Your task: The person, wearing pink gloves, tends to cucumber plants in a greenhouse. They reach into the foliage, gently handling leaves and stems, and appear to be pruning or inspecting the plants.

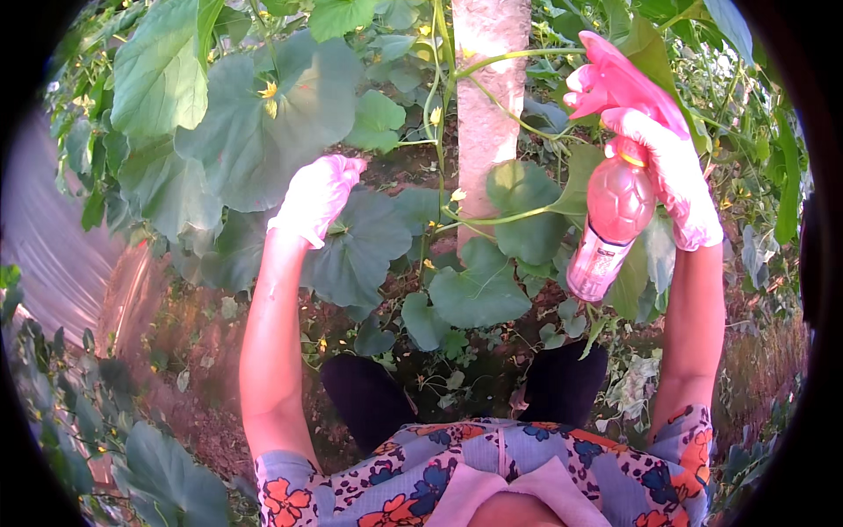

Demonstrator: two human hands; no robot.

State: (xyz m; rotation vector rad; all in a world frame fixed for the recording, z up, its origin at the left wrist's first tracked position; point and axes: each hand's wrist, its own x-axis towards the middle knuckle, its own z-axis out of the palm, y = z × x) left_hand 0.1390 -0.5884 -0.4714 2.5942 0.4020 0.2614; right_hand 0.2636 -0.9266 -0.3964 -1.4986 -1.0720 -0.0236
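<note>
In the head view, my left hand (321, 195), in a thin pale glove, is held with its fingers curled together in front of large green leaves; whether something small is pinched in them cannot be told. My right hand (665, 165), gloved too, grips a plastic bottle (620, 197) by its neck, with the labelled base hanging down and to the left. A bright pink thing (619, 79), perhaps a rubber glove, is at the fingers of my right hand, against the leaves. Between the hands a climbing vine (442, 125) with yellow flowers rises beside a pale post (489, 125).
Broad leaves (263, 118) hang at the upper left and more foliage (744, 132) crowds the right. Low leaves (479, 290) grow just ahead of my knees. Plastic sheeting (53, 244) lies along the left side, beside bare soil (197, 395).
</note>
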